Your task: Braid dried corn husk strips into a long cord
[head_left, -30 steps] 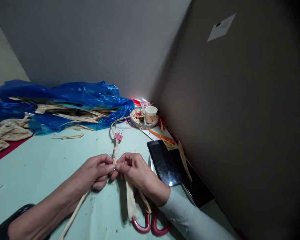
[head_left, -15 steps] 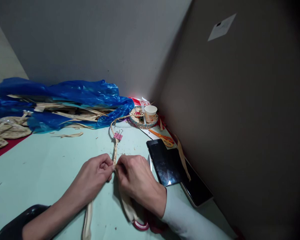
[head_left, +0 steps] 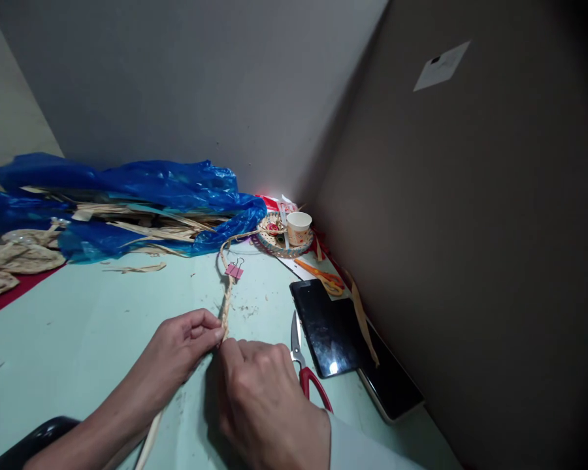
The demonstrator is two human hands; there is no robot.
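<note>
While the braid (head_left: 225,305) at lower centre is pinched at its near end by the left hand (head_left: 179,349) and its loose strips are gripped by the clenched right hand (head_left: 264,398), even tension should be kept.

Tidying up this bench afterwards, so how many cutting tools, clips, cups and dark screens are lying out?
Scissors: 2, red-handled scissors and orange-handled scissors
Binder clip: 1
Paper cup: 1
Dark-screened devices: 2, tablet and the device beneath it
Total: 6
</note>
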